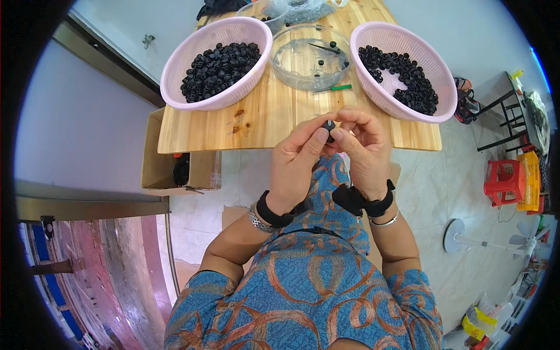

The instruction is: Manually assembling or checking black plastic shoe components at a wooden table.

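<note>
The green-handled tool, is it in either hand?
No, the green-handled tool lies on the wooden table, beyond the left hand and right hand.

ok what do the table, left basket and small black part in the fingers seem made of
Table: smooth-looking wood, given its grain and knots. Left basket: probably satiny plastic, from its evenly perforated wall. Black part: plastic or rubber perhaps, from its dark moulded look; finish unclear.

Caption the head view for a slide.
Left hand and right hand hold a small black part at a wooden table bearing two pink baskets of black pieces.
</note>
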Demonstrator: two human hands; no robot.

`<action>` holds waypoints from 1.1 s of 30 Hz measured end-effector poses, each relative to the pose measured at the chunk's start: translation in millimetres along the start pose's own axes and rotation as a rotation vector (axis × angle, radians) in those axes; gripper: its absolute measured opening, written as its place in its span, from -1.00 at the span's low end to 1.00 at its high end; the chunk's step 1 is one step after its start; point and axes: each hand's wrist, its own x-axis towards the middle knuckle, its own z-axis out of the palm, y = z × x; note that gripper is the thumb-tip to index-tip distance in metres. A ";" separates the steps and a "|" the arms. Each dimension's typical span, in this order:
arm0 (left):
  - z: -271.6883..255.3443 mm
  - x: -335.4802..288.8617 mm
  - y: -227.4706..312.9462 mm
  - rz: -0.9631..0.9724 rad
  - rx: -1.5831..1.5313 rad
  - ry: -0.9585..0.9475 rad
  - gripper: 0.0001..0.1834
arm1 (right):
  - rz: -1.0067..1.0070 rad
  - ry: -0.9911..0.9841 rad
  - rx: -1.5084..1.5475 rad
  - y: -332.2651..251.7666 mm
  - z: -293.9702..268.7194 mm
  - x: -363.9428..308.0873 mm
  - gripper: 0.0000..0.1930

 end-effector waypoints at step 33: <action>10.5 -8.0 1.4 0.185 0.176 -0.088 -0.88 | -0.199 -0.045 -0.153 0.3 -19.8 -28.1 -0.78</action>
